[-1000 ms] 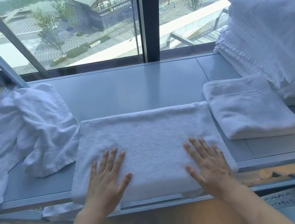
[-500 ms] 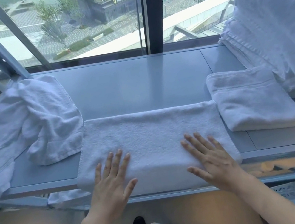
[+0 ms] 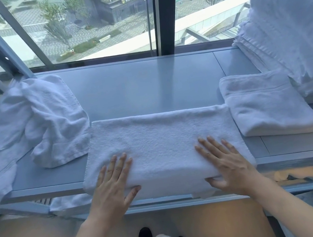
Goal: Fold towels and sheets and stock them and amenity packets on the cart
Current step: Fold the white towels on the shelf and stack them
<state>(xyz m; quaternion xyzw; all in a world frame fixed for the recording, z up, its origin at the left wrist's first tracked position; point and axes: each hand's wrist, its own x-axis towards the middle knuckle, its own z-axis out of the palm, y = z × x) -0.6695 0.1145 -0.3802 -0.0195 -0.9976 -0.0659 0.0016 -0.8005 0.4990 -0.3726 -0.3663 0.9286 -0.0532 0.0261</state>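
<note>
Head view: left hand (image 3: 112,185) and right hand (image 3: 227,165) flat, fingers spread, gripping nothing, pressing folded towel (image 3: 161,138) overhanging desk (image 3: 145,82) front edge. Lift off carelessly, probably slides floorward.

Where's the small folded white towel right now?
In the head view, the small folded white towel lies on the right of the grey ledge, between the half-folded white towel and the tall towel stack.

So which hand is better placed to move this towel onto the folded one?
Right: it lies flat on the towel at the end beside the folded towel; the left hand is at the far end.
</note>
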